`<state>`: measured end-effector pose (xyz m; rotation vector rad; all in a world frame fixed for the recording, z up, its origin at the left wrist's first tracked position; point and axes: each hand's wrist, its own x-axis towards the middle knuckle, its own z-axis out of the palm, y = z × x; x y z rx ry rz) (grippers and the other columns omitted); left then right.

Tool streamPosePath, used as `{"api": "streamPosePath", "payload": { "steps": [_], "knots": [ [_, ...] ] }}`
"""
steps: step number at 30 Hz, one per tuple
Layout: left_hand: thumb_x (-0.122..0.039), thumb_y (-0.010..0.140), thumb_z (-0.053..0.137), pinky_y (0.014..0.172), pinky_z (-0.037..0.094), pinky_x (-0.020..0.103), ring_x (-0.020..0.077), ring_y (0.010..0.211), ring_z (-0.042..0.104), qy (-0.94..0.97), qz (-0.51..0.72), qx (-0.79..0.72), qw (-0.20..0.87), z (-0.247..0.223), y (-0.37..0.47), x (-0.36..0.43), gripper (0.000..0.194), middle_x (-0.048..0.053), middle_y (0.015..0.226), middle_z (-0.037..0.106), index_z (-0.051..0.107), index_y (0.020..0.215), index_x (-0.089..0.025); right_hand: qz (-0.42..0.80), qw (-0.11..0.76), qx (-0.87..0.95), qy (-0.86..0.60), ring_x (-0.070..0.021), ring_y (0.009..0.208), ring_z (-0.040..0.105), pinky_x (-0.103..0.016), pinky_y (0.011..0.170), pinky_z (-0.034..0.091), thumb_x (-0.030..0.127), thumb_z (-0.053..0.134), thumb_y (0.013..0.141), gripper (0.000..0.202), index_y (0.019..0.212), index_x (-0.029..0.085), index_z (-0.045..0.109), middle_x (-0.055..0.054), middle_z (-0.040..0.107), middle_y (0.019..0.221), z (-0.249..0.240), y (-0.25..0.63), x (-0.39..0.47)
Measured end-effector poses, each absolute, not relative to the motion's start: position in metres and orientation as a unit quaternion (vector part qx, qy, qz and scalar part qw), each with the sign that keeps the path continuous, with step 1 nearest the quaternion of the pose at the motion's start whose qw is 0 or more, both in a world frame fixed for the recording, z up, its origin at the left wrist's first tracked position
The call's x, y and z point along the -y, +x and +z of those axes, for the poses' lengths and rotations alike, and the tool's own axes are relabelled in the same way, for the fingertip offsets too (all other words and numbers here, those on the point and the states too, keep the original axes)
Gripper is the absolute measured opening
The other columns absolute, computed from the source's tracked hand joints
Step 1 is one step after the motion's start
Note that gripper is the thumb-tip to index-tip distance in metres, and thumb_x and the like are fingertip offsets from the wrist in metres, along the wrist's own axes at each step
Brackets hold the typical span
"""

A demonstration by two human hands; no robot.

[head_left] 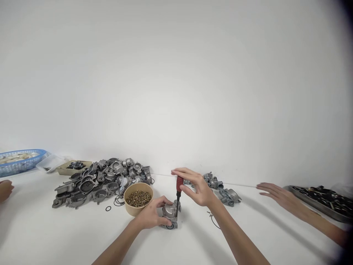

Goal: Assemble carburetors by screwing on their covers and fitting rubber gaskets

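My left hand (152, 214) grips a small grey metal carburetor (168, 212), its round bowl facing up, on the white table. With fingers and thumb around the red handle, my right hand (199, 187) holds a screwdriver (179, 185) upright. The screwdriver's dark shaft runs down to the near right edge of the carburetor, where I cannot make out the tip or a screw. Just behind my left hand stands a round tan tub (132, 209) filled with brass-coloured screws (139, 198).
Grey metal castings (100, 180) are heaped at the left, with black rubber rings (108, 208) nearby. More carburetors (229, 197) lie right of centre. A co-worker's hand (281, 197) reaches in near a metal tray (300, 195); another person's hand (5, 189) shows at far left, below a blue basket (41, 156).
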<state>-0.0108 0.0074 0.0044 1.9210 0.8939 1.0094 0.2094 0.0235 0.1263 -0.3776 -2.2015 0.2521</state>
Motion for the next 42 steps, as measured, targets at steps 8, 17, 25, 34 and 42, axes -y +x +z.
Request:
{"api": "streamPosePath", "payload": {
  "steps": [8, 17, 25, 34, 42],
  "knots": [
    [-0.029, 0.059, 0.089, 0.11, 0.038, 0.047, 0.028, 0.113, 0.06, 0.751, 0.403, -0.349, 0.39, 0.006, -0.01, -0.006, 0.055, 0.006, 0.117, 0.066, 0.065, 0.109, -0.021, 0.135, 0.427, 0.881, -0.155, -0.0183, 0.078, 0.065, -0.038, 0.078, 0.056, 0.031, 0.061, 0.092, 0.032, 0.124, 0.026, 0.064, -0.009, 0.066, 0.101, 0.127, 0.213, -0.026],
    [-0.027, 0.059, 0.088, 0.11, 0.038, 0.044, 0.0262, 0.112, 0.06, 0.754, 0.402, -0.346, 0.387, 0.006, -0.01, -0.006, 0.056, 0.006, 0.115, 0.067, 0.065, 0.11, -0.021, 0.142, 0.414, 0.883, -0.172, -0.0207, 0.083, 0.068, -0.037, 0.079, 0.056, 0.031, 0.06, 0.093, 0.029, 0.121, 0.024, 0.065, -0.009, 0.069, 0.096, 0.129, 0.214, -0.025],
    [-0.022, 0.06, 0.088, 0.107, 0.039, 0.047, 0.0287, 0.116, 0.058, 0.759, 0.389, -0.338, 0.397, 0.006, -0.013, -0.006, 0.059, 0.008, 0.119, 0.064, 0.061, 0.113, -0.021, 0.151, 0.412, 0.887, -0.145, -0.0245, 0.097, 0.068, -0.043, 0.088, 0.055, 0.028, 0.05, 0.099, 0.03, 0.125, 0.024, 0.065, -0.008, 0.073, 0.085, 0.131, 0.216, -0.025],
    [-0.017, 0.06, 0.084, 0.104, 0.04, 0.044, 0.0293, 0.121, 0.053, 0.768, 0.351, -0.334, 0.419, 0.01, -0.024, -0.004, 0.064, 0.007, 0.127, 0.058, 0.057, 0.118, -0.023, 0.141, 0.394, 0.895, -0.155, -0.0235, 0.099, 0.067, -0.043, 0.091, 0.054, 0.023, 0.049, 0.098, 0.035, 0.132, 0.026, 0.06, -0.005, 0.073, 0.082, 0.135, 0.222, -0.023],
    [-0.016, 0.06, 0.084, 0.096, 0.045, 0.04, 0.0289, 0.122, 0.051, 0.763, 0.349, -0.344, 0.422, 0.008, -0.023, -0.005, 0.064, 0.007, 0.127, 0.057, 0.057, 0.118, -0.024, 0.212, 0.392, 0.876, -0.185, -0.0222, 0.091, 0.069, -0.04, 0.083, 0.057, 0.028, 0.055, 0.096, 0.032, 0.126, 0.026, 0.063, -0.007, 0.071, 0.093, 0.132, 0.222, -0.025]
  ]
}}
